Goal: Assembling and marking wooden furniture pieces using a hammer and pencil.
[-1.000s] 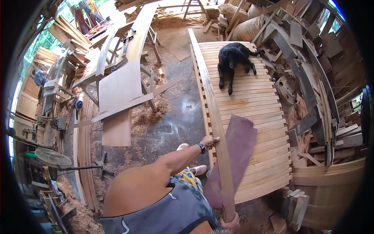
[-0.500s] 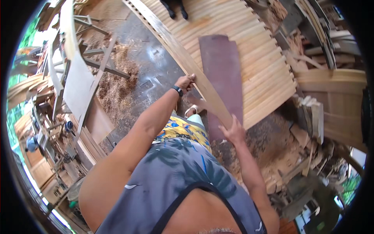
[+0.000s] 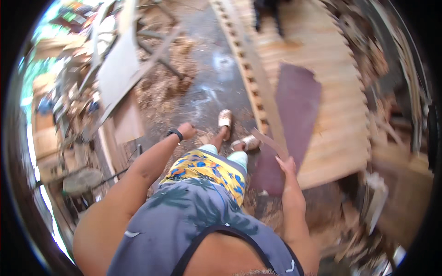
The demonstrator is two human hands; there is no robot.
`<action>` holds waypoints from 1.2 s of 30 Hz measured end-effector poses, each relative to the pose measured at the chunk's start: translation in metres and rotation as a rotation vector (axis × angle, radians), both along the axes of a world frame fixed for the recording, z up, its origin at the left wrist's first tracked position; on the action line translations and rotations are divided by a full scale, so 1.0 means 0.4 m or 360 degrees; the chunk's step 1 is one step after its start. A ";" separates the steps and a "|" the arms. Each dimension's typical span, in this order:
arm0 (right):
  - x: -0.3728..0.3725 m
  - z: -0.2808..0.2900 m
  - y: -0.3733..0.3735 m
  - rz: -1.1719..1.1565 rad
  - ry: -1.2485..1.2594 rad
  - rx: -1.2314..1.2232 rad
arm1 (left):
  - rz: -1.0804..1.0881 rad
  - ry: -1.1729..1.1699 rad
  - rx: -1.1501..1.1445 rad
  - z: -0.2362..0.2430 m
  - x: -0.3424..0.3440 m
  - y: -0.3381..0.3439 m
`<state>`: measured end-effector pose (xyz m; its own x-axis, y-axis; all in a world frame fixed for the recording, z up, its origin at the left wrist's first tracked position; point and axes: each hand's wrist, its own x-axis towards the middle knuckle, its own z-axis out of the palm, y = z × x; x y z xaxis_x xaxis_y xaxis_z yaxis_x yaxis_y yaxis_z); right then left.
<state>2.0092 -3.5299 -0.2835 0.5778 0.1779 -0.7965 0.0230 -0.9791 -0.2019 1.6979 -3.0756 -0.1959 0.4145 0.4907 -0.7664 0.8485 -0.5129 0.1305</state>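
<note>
My right hand [image 3: 286, 164] grips the lower edge of a dark reddish-brown board [image 3: 298, 103]. The board lies slanted on a slatted wooden deck [image 3: 340, 124]. A thin wood strip [image 3: 269, 140] runs just above my fingers. A long pale plank [image 3: 255, 78] lies along the deck's left edge. My left hand [image 3: 186, 130], with a black band on the wrist, hangs over the wet floor. Its fingers are curled and hold nothing. My sandalled feet [image 3: 225, 119] stand between the two hands. The picture is blurred by motion.
Sawdust piles [image 3: 168, 78] and a flat panel on a stand [image 3: 119, 69] fill the left. Stacked timber and tools [image 3: 50, 138] line the far left. Wood offcuts [image 3: 382, 193] crowd the lower right. A black dog [image 3: 267, 9] stands on the deck at the top.
My left hand has come off the long plank and dropped to my side. The board now lies flatter on the deck. My view has swung down and to the left.
</note>
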 end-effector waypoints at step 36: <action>-0.542 0.646 1.706 0.1707 0.0304 0.1713 | 0.1835 -0.1482 0.0443 0.424 -0.443 0.219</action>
